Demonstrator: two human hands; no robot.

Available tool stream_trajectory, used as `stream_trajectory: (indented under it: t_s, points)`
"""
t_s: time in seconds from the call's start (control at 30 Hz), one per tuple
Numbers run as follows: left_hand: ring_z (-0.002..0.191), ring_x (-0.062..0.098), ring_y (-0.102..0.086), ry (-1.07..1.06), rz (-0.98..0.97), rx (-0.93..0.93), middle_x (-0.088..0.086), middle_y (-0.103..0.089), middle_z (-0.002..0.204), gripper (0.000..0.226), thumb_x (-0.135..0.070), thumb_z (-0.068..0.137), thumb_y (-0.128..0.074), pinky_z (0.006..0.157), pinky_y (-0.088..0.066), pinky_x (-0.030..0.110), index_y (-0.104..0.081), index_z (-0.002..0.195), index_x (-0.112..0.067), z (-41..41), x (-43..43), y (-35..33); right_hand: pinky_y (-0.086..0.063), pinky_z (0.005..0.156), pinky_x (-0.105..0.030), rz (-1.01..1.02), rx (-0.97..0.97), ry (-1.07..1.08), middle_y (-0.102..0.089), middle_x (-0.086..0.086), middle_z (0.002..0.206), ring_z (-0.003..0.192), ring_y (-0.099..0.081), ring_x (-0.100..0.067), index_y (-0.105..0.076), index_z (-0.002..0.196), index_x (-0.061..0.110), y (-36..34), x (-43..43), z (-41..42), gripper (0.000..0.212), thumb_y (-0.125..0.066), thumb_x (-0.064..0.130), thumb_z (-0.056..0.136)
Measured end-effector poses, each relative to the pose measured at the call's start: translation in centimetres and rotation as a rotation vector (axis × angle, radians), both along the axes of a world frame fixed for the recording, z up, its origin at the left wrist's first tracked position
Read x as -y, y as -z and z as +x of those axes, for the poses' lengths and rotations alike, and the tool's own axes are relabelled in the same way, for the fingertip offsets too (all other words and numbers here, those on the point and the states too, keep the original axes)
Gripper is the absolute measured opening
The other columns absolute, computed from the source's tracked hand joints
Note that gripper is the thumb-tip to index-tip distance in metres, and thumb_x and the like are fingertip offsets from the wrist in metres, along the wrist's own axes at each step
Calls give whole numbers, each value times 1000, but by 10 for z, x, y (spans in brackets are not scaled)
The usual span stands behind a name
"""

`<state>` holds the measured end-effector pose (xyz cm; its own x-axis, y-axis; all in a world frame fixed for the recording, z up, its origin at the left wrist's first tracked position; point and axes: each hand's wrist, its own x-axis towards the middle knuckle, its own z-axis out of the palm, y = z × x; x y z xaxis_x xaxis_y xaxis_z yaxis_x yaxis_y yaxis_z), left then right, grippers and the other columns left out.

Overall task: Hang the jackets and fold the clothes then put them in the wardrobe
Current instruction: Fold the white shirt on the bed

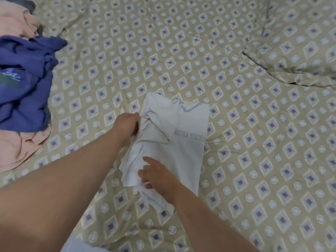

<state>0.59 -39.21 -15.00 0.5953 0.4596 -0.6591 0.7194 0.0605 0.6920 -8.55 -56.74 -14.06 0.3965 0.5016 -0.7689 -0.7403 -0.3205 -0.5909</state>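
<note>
A white T-shirt (183, 142) with grey lettering and a grey-trimmed neck lies partly folded on the patterned bed cover (181, 57), in the middle of the view. My left hand (127, 128) grips its left edge, where the cloth is bunched. My right hand (156, 175) rests on the shirt's lower left part, fingers spread, thumb and fingertips on a fold of the cloth. The shirt's right half lies flat; the left side is creased and doubled over.
At the left edge lies a heap of clothes: a blue garment (25, 84) on top of peach-pink cloth (16, 150), with more pink cloth (18, 17) at the top left corner. A pillow in the same pattern (298, 44) lies at the upper right.
</note>
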Motion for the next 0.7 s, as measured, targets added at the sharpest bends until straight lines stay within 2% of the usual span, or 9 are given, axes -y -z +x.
stream_trajectory:
  t_s: [0.1, 0.17, 0.23, 0.33, 0.4, 0.47, 0.57, 0.63, 0.7]
  points:
    - [102, 27, -54, 368, 393, 21, 11, -53, 116, 61, -36, 80, -76, 90, -45, 38, -49, 130, -13, -26, -1, 12, -53, 90, -34, -189, 144, 11, -64, -1, 114, 94, -63, -16, -53, 136, 24, 13, 23, -3, 45, -60, 20, 93]
    - [108, 36, -55, 704, 834, 320, 15, -54, 122, 71, -33, 68, -83, 94, -48, 45, -54, 128, -8, -38, 15, 15, -56, 76, -31, -259, 148, 181, -68, -4, 101, 77, -65, -13, -61, 123, 20, 19, 43, -2, 31, -59, 15, 92]
    - [111, 40, -57, 987, 997, 507, 18, -53, 130, 80, -36, 61, -83, 95, -48, 48, -55, 132, -12, -39, 34, 23, -55, 63, -26, -264, 92, 336, -70, -9, 94, 64, -64, -11, -64, 109, 18, 24, 57, -1, 21, -60, 9, 90]
    - [132, 35, -38, 1089, 957, 204, 18, -16, 161, 97, -47, 72, -77, 109, -35, 44, -28, 154, -26, -22, 52, 34, -53, 60, -27, -235, 38, 384, -71, -11, 88, 60, -63, -14, -64, 102, 16, 29, 67, 1, 19, -60, 4, 88]
    - [130, 32, -40, 1122, 977, 101, 11, -26, 157, 68, -41, 83, -68, 105, -37, 40, -44, 145, -27, -4, 54, 39, -53, 59, -28, -224, 12, 403, -71, -9, 84, 61, -64, -15, -65, 101, 15, 31, 70, 6, 18, -60, 4, 88]
    - [110, 28, -55, 862, 870, 184, 4, -57, 123, 24, -26, 90, -57, 88, -42, 35, -65, 110, -18, 17, 55, 33, -53, 59, -31, -226, -6, 441, -71, -8, 80, 61, -63, -17, -66, 100, 14, 31, 72, 14, 17, -60, 3, 88]
    - [79, 19, -47, 270, 607, 275, -2, -52, 82, 21, -26, 97, -48, 68, -32, 27, -52, 77, -18, 52, 40, 16, -52, 55, -29, -245, 35, 499, -69, -5, 74, 59, -62, -16, -68, 96, 14, 30, 83, 25, 15, -60, 3, 88]
    - [83, 23, -53, -6, 408, 256, 4, -58, 91, 15, -27, 92, -52, 75, -42, 28, -56, 91, -13, 67, 18, 10, -51, 60, -29, -375, 181, 456, -70, 0, 79, 65, -63, -15, -66, 91, 19, 33, 93, 27, 12, -60, 9, 89]
    - [95, 30, -60, -127, 242, 93, 11, -63, 107, 43, -36, 86, -57, 83, -50, 36, -58, 116, -5, 54, 3, 10, -45, 65, -25, -597, 382, 310, -65, 11, 86, 77, -61, -10, -60, 90, 28, 38, 103, 25, 7, -60, 21, 89]
